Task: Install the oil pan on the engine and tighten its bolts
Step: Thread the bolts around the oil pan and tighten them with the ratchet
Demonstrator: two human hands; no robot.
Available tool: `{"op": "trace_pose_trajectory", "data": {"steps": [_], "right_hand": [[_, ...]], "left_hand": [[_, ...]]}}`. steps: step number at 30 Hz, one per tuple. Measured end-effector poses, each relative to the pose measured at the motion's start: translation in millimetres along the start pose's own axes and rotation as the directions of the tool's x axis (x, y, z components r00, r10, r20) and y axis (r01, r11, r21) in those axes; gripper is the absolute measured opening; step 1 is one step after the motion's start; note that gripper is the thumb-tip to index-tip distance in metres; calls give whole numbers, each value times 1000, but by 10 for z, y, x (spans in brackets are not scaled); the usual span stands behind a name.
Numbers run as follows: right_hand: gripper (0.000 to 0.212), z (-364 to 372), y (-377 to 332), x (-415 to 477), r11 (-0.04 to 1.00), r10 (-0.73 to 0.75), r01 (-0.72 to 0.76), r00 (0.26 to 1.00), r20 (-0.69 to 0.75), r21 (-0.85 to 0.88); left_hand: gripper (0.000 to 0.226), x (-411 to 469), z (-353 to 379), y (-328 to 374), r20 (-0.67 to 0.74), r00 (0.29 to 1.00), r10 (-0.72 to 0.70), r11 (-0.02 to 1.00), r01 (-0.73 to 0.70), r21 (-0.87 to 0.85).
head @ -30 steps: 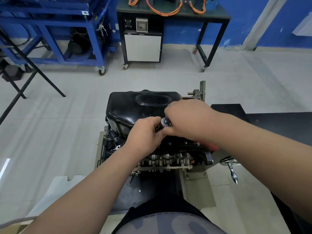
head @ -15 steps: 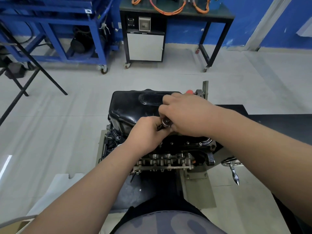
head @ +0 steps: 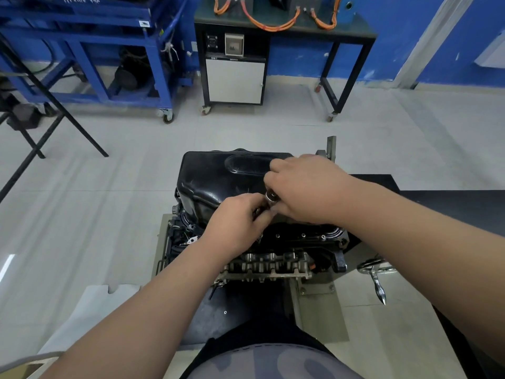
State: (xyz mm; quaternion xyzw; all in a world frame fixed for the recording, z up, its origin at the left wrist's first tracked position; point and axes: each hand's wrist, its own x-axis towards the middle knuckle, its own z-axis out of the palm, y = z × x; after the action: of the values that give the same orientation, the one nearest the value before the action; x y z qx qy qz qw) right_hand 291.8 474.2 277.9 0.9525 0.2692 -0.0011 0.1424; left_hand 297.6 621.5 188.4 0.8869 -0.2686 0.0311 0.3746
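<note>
Oil pan of glossy black pressed metal (head: 216,181) is getting its bolts (head: 303,235) tightened, I judge. The right hand (head: 306,187) clasps a chrome ratchet wrench (head: 272,197) and the left hand (head: 235,220) pinches the socket beneath it, at the pan's near flange atop the upturned dark engine (head: 273,263). Next, keep the socket square and swing the handle.

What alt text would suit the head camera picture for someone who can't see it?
Seen from above, a person's left hand and right hand together grip a small silver tool at the edge of a black oil pan sitting on an engine. A blue cart and a black workbench stand on the pale floor behind.
</note>
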Motion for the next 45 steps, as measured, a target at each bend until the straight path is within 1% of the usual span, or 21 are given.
{"op": "trace_pose_trajectory", "data": {"steps": [4,5,7,10,13,16,18,20,22,24,25,28,29,32,34,36,37,39,41,44,45], "right_hand": [[47,28,-131,-1,961,238,-248,966,98,120],[44,27,-130,0,966,216,-227,972,97,124],[33,23,-67,8,991,78,-85,995,65,101],[31,6,26,11,997,-42,39,998,39,65],[42,35,-72,2,994,100,-100,995,10,33],[53,42,-130,-15,955,265,-270,962,61,118],[45,29,-76,-8,980,164,-168,985,49,104],[28,22,22,4,995,8,-12,999,47,95],[29,-14,67,6,995,-47,43,998,48,91],[29,7,14,25,999,5,-5,1000,11,47],[37,27,-34,29,998,63,-63,998,8,22],[50,46,-115,21,963,241,-248,968,71,110],[48,54,-105,27,967,220,-227,973,68,115],[25,35,7,55,995,-4,0,999,44,103],[29,2,81,65,993,-89,86,995,38,81],[27,12,56,66,997,-51,51,999,-1,50],[33,38,14,65,1000,-1,1,1000,-18,30],[49,67,-65,47,987,136,-136,991,9,82],[49,92,-67,38,975,162,-167,986,43,144],[21,51,66,74,988,-80,78,997,9,135],[20,41,129,88,983,-160,159,987,-3,96]], "left_hand": [[16,5,38,21,-8,999,-35,999,35,14],[17,4,34,24,0,1000,-23,1000,23,4],[27,-5,6,31,32,999,29,999,-28,-32],[32,0,-59,30,66,996,53,998,-50,-43],[18,12,-54,30,67,998,-18,1000,17,14],[14,32,-25,28,26,998,-60,998,59,26],[24,41,-29,27,27,998,-50,999,50,-2],[23,48,-53,9,76,997,-8,999,11,-33],[19,46,-72,-15,105,994,5,999,1,-51],[22,46,-72,-19,92,995,-32,998,37,-54],[25,47,-65,-9,79,995,-54,997,58,-48],[33,60,-42,16,48,994,-101,994,103,-34],[30,64,-44,13,49,993,-110,993,113,-42],[21,72,-85,-3,118,988,-94,987,109,-122],[18,71,-120,-6,151,985,-89,981,113,-157],[16,66,-118,-10,138,985,-108,984,126,-127],[17,59,-103,-5,121,985,-122,986,135,-101],[13,51,-58,16,78,985,-151,987,155,-44],[11,44,-35,48,48,980,-191,981,192,-19],[12,44,-68,97,82,976,-202,975,208,-72],[9,51,-82,107,97,976,-196,974,205,-93]]}}
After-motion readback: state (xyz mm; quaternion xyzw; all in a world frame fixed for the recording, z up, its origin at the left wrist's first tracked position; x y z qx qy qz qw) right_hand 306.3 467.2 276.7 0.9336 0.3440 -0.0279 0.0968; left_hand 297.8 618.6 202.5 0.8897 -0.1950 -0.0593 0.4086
